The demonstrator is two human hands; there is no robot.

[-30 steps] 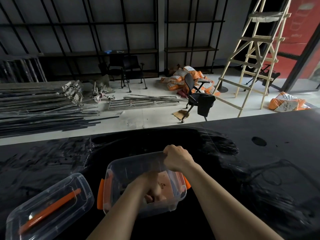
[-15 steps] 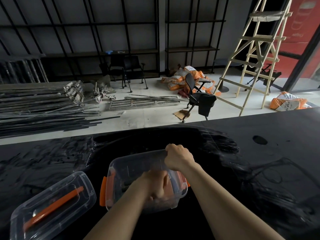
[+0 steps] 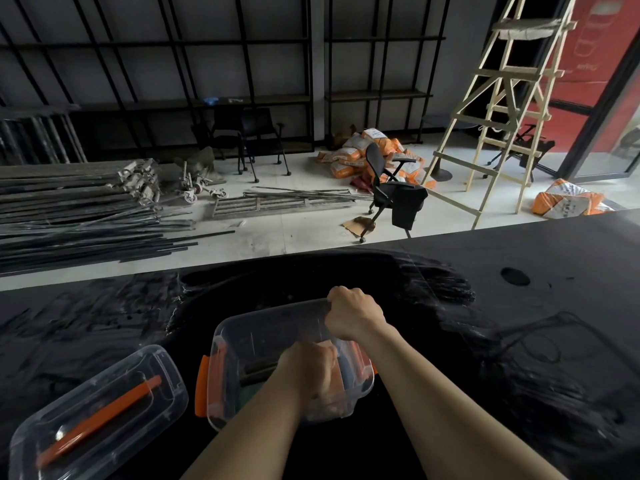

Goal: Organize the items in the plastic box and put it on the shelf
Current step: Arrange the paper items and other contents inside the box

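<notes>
Your right hand (image 3: 355, 315) is clamped on the far rim of the plastic box (image 3: 242, 344), knuckles up, steadying it. Your left hand (image 3: 310, 370) is down inside the box, curled around something there; what it holds is blurred and hidden by the hand, so you cannot tell what it is.

The black worktop (image 3: 485, 341) spreads under and all round both hands, glossy and smeared, so expect the box to slide on it if you push rather than lift.

The box sits directly under your hands, open, with orange clips (image 3: 201, 386) on its short ends. It looks like thin clear plastic: light, a little springy in the walls, smooth to the grip. The rim is the stiffest part, so your right hand is well placed. For carrying, take it by both short ends beneath the rim, beside the clips.

The lid (image 3: 100, 410) lies to the left of your left hand, apart from the box, with an orange handle (image 3: 100, 422) along its middle. It will probably flex; press it on at the corners.

The things inside the box, orange and dark shapes beside your left hand, are too blurred to judge, but they look small and loose and may shift if you tilt the box.
</notes>
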